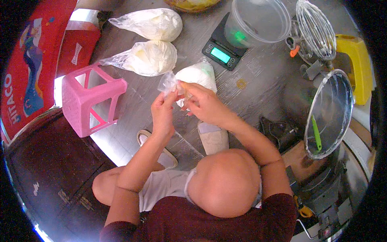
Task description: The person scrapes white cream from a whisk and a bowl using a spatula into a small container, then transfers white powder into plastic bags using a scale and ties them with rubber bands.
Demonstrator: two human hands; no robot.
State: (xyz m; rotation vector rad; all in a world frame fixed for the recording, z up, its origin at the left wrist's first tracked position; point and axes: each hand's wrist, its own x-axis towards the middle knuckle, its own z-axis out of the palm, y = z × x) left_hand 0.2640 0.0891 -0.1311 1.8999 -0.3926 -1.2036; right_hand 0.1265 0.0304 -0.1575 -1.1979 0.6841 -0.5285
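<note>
My left hand (163, 112) pinches the gathered neck of a clear plastic bag (196, 73) filled with a white substance. The twisted open end (168, 82) sticks up above my left thumb. Close against it, my right hand (205, 103) has its fingers on the same neck. A thin yellowish strip, perhaps a rubber band (188, 88), shows by the right fingers. My hands hide the bag's lower part, so I cannot tell whether it rests on the floor. Two similar filled bags, one upper (157, 24) and one lower (151, 58), lie to the left, touching each other.
A black digital scale (222, 50) carries a clear plastic tub (260, 21). Rightward are a cream-coated whisk attachment (316, 28), a yellow plastic object (359, 69) and a metal bowl (329, 115) holding a green-handled utensil (316, 133). A pink plastic stool (90, 99) lies tipped at left.
</note>
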